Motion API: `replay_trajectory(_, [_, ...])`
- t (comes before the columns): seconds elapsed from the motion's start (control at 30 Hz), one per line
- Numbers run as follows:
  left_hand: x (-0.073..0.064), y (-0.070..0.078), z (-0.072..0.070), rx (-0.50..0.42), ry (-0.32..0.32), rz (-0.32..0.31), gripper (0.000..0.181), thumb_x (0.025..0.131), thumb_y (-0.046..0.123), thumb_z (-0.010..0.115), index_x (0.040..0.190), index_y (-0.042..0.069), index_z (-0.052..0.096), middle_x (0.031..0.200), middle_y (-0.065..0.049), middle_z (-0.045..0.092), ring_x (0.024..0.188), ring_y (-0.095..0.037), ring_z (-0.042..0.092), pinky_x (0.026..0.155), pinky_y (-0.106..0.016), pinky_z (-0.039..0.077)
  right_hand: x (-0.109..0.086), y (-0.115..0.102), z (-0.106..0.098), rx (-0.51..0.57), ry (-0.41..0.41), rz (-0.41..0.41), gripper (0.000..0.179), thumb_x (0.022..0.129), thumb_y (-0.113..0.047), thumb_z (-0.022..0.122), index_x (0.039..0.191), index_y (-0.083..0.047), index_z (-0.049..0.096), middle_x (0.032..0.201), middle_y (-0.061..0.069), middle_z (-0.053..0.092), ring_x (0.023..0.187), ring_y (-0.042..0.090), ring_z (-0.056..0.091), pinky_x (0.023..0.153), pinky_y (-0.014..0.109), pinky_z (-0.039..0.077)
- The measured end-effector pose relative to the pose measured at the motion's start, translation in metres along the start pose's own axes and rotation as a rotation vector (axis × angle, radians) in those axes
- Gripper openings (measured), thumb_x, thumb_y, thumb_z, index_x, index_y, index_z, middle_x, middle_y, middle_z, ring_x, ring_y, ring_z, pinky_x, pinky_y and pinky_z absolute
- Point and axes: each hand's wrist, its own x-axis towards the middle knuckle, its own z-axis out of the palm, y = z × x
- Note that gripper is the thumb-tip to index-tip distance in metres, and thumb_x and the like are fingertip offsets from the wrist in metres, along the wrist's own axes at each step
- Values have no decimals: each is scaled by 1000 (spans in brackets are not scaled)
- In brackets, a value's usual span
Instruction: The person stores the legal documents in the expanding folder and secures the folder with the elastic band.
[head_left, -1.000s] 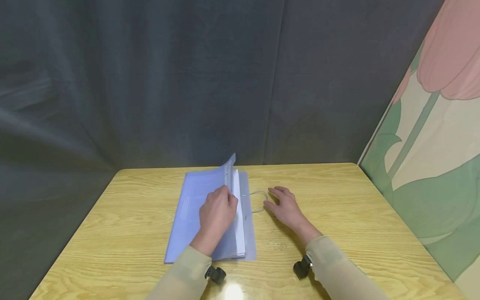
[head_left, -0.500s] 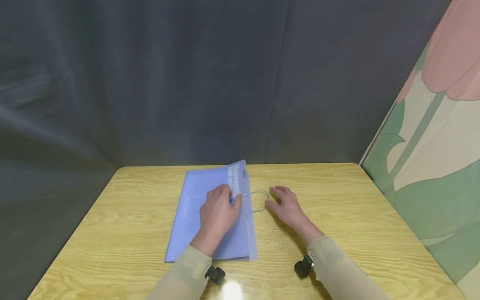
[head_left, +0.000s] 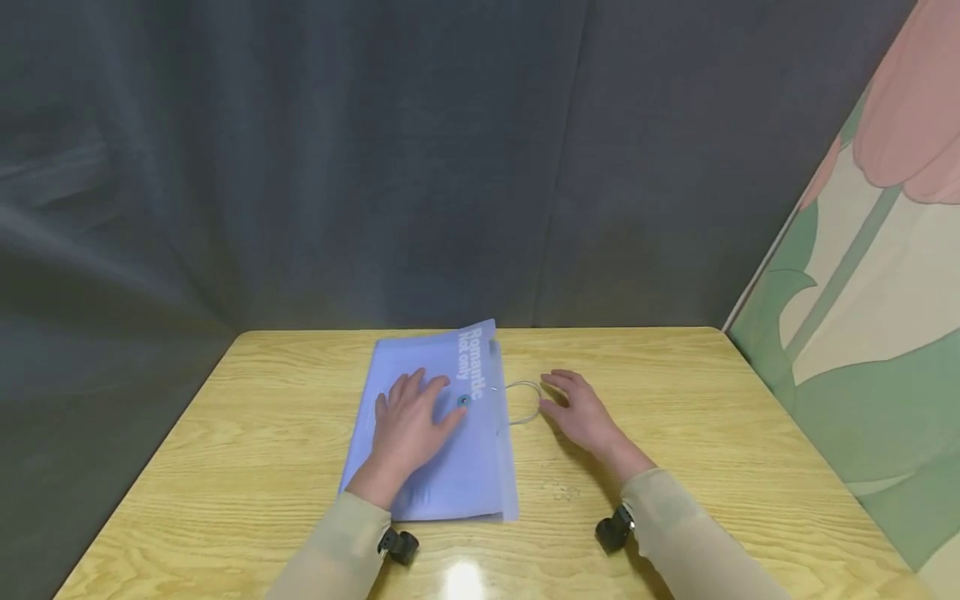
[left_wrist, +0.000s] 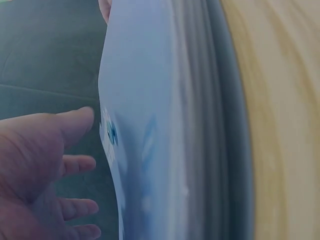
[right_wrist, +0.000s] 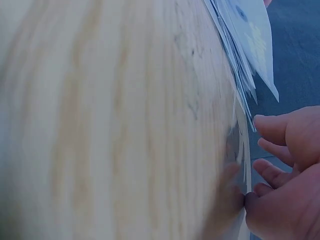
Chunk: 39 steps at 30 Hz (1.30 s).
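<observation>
A lilac-blue plastic file folder (head_left: pixel 450 492) lies on the table, its flap folded over and lettered in white. The flap's far corner lifts slightly. A round button (head_left: pixel 464 401) sits on the flap; in the left wrist view the button (left_wrist: pixel 111 131) faces the palm. My left hand (head_left: pixel 408 425) hovers over the folder with fingers spread, holding nothing. From the folder's right edge a thin cord loop (head_left: pixel 525 383) reaches onto the table. My right hand (head_left: pixel 585 417) is at the loop's end, fingers loosely bent; whether the thumb touches the cord I cannot tell.
The wooden table (head_left: pixel 247 433) extends around the folder on all sides. A dark curtain (head_left: pixel 390 167) hangs behind it, and a flower-patterned cloth (head_left: pixel 862 358) is at the right. Small dark marks (head_left: pixel 558 490) show on the tabletop. Layered page edges (left_wrist: pixel 200 125) appear in the left wrist view.
My left hand brought the flap down over the papers, released it and drew back left, fingers spreading. My right hand has stayed nearly still beside the cord loop.
</observation>
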Motion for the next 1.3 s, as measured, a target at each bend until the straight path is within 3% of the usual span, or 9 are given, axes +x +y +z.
replay_trajectory(0.27, [-2, -5, 0, 17, -97, 8, 67, 101, 55, 76, 158, 23, 61, 173, -28, 33, 161, -57, 22, 118, -86, 12, -3, 3, -7, 11, -28, 10, 50, 110, -7, 64, 157, 4, 53, 173, 27, 34, 164, 49, 15, 128, 68, 16])
replay_trajectory(0.47, [-2, -8, 0, 29, -124, 6, 68, 101, 56, 75, 159, 24, 60, 175, -28, 30, 162, -56, 19, 118, -86, 9, -2, 7, -9, -1, -33, 6, 49, 108, -6, 66, 156, 4, 56, 173, 26, 34, 165, 49, 12, 128, 68, 16])
replay_trajectory(1.03, [1, -14, 11, 76, -204, -23, 74, 99, 62, 74, 161, 24, 59, 174, -26, 33, 161, -56, 22, 118, -86, 6, 4, 6, -3, -40, -32, -5, 37, 105, -5, 71, 142, 4, 67, 167, 28, 42, 164, 51, 16, 127, 70, 19])
replay_trajectory(1.3, [2, -13, 10, 83, -219, -23, 75, 99, 62, 73, 161, 24, 58, 174, -25, 34, 161, -56, 23, 118, -86, 7, 6, 5, -2, -5, -23, -24, 25, 103, -8, 76, 127, -2, 76, 165, 28, 45, 163, 52, 17, 126, 72, 18])
